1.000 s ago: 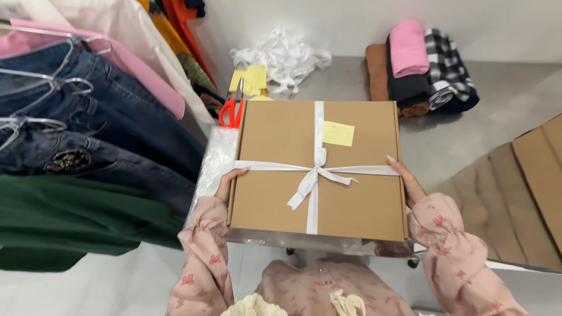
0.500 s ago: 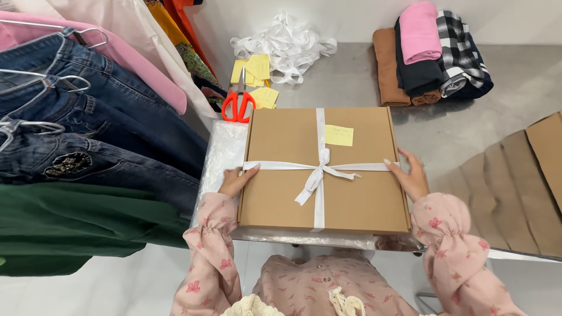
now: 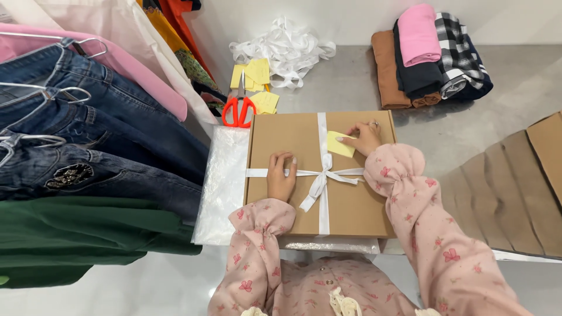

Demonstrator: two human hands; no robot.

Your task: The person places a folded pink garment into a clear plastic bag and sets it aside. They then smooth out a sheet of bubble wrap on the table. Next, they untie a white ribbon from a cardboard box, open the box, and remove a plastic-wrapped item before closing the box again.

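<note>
Hands have come off the box sides onto its lid: left hand [image 3: 281, 175] flat, open, on the white ribbon [image 3: 321, 175]; right hand [image 3: 364, 137] fingertips pressing the yellow sticky note [image 3: 339, 144]. Cardboard box [image 3: 351, 202] sits at the counter's [image 3: 351, 88] front edge, looks tied; labelling seems underway.

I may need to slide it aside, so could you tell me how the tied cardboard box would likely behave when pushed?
The cardboard box looks flat and stiff, so it should slide as one piece and hardly tip. It lies partly on a clear plastic bag, which may let it slip easily. The white ribbon is floppy; its bow could snag or loosen.
</note>
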